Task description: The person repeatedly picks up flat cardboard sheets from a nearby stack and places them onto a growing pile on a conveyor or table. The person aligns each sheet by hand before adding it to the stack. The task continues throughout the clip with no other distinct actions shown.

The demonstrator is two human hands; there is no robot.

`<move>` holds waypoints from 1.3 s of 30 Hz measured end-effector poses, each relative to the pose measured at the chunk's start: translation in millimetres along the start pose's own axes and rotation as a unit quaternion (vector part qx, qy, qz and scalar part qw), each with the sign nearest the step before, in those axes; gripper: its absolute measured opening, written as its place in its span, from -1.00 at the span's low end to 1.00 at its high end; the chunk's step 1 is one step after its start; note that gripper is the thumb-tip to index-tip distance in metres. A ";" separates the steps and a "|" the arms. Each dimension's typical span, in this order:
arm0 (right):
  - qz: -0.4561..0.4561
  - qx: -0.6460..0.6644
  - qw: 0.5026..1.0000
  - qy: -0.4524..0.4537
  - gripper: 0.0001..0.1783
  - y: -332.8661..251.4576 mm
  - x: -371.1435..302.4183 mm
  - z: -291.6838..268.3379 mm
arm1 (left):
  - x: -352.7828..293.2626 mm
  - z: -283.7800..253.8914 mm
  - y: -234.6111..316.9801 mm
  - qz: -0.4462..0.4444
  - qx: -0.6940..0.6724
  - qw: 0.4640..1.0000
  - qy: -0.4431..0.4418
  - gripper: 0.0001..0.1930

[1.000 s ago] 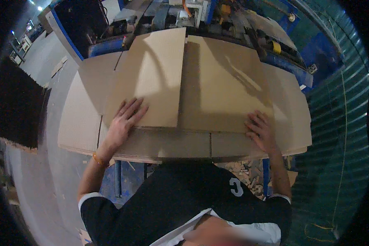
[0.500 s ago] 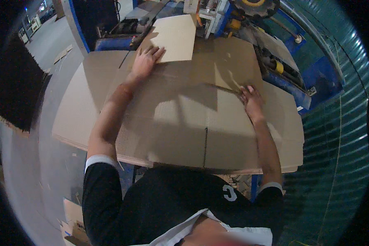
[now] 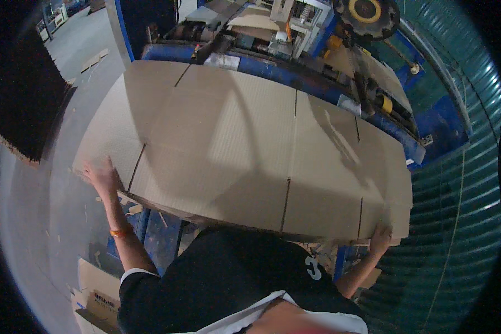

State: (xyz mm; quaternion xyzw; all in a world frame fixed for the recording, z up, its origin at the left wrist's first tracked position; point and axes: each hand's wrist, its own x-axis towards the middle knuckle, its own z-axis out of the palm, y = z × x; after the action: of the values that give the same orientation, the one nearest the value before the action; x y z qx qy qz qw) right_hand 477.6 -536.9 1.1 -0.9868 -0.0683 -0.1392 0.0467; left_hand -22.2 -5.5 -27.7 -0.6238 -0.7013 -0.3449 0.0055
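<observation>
A large flat cardboard sheet [image 3: 250, 139] with dark slots and crease lines lies on top of a stack of similar sheets in front of me. My left hand [image 3: 102, 173] is at the sheet's near left corner, somewhat blurred, its fingers spread apart against the board. An orange band circles that wrist. At the near right corner my right hand [image 3: 381, 238] is closed round the board's edge, its fingertips partly hidden. Shadows of my arms fall across the cardboard.
A blue-framed machine [image 3: 250, 67] with rollers runs along the far edge of the stack. A dark toothed wheel [image 3: 367, 11] sits at its top right. Green corrugated wall [image 3: 456, 222] borders the right. Cardboard scraps [image 3: 97, 284] are at lower left.
The smaller pale sheet under my left hand has gone from the stack's far side. Both hands have come back toward me and outward to the near corners of the large sheet.
</observation>
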 end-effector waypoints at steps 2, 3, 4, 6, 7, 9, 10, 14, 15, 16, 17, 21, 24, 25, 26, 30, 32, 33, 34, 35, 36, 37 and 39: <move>0.037 0.041 0.998 -0.034 -0.29 15.2 2.3 13.9 | -3.2 9.9 -4.4 -0.063 0.153 0.985 -0.044 -0.28; 0.009 0.077 0.997 -0.013 -0.30 19.1 6.8 21.5 | -3.6 15.4 -0.8 -0.063 0.093 0.994 -0.014 -0.29; 0.003 0.095 0.996 -0.004 -0.30 21.4 13.4 29.8 | -2.7 18.8 3.8 -0.062 0.031 0.997 0.016 -0.29; 0.003 0.072 0.997 0.040 -0.33 29.4 17.5 46.1 | -0.7 18.3 13.0 -0.051 -0.072 0.994 0.059 -0.29; 0.010 0.033 0.997 0.075 -0.35 33.1 19.2 54.7 | 0.3 14.3 17.0 -0.043 -0.111 0.990 0.074 -0.29; 0.014 -0.013 0.992 0.128 -0.37 41.5 22.3 67.1 | 1.4 0.3 25.1 -0.033 -0.196 0.977 0.082 -0.30; 0.014 -0.020 0.989 0.143 -0.37 44.8 24.6 69.6 | 1.1 -8.9 30.1 -0.029 -0.240 0.968 0.073 -0.31; 0.011 0.142 0.977 0.157 -0.41 42.4 30.9 62.6 | 12.0 -47.0 65.0 0.006 -0.440 0.888 0.130 -0.36; 0.052 0.194 0.966 0.161 -0.41 37.9 32.0 57.9 | 18.4 -57.0 74.3 0.038 -0.484 0.864 0.132 -0.35; 0.111 0.246 0.952 0.144 -0.41 32.9 33.3 52.6 | 26.1 -66.3 83.0 0.067 -0.542 0.827 0.131 -0.35; 0.157 0.301 0.929 0.150 -0.42 26.9 35.5 48.3 | 33.9 -72.8 89.6 0.110 -0.599 0.781 0.134 -0.33; 0.197 0.457 0.792 0.354 -0.48 13.2 50.0 41.5 | 67.9 -68.3 83.1 0.059 -0.690 0.713 0.108 -0.27; 0.257 0.613 0.704 0.249 -0.51 20.2 66.8 25.2 | 88.6 -39.1 43.2 -0.045 -0.747 0.661 0.051 -0.40; 0.174 0.705 0.654 0.213 -0.51 22.4 71.7 14.0 | 93.5 -26.7 31.7 -0.051 -0.679 0.733 0.007 -0.47; 0.127 0.787 0.577 0.178 -0.51 21.7 69.2 4.0 | 97.8 -16.4 24.1 -0.021 -0.614 0.788 -0.040 -0.52; -0.013 0.700 0.685 0.204 -0.42 -2.6 18.3 -63.2 | 69.8 -16.5 12.0 0.083 -0.453 0.882 -0.095 -0.68; -0.081 0.611 0.750 0.240 -0.47 -27.0 -36.1 -80.2 | 27.6 -28.1 17.6 0.065 -0.519 0.844 -0.122 -0.69; -0.053 0.522 0.828 0.197 -0.53 -42.0 -67.7 -80.1 | 9.6 -34.8 22.7 0.041 -0.544 0.827 -0.134 -0.69; -0.076 0.466 0.866 0.163 -0.57 -54.9 -84.6 -78.2 | -3.4 -44.0 21.8 0.070 -0.540 0.828 -0.134 -0.69; -0.185 0.408 0.881 0.151 -0.62 -66.1 -100.4 -75.8 | -14.9 -48.9 24.3 0.098 -0.534 0.828 -0.136 -0.69; -0.297 0.380 0.864 0.145 -0.65 -79.6 -104.1 -69.8 | -19.5 -50.0 29.6 0.125 -0.526 0.830 -0.140 -0.70; -0.405 0.349 0.835 0.135 -0.68 -90.1 -110.0 -64.8 | -21.2 -51.9 33.8 0.093 -0.463 0.870 -0.141 -0.70; -0.537 0.289 0.786 0.097 -0.70 -100.6 -107.5 -60.8 | -24.0 -57.2 44.3 -0.013 -0.297 0.944 -0.140 -0.69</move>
State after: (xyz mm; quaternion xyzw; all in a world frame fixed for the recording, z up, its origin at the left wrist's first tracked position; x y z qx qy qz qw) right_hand 344.1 -457.6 36.5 -0.7121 -0.6196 -0.2107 0.2541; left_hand -2.1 -55.2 26.5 -0.6304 -0.5687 -0.4463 -0.2827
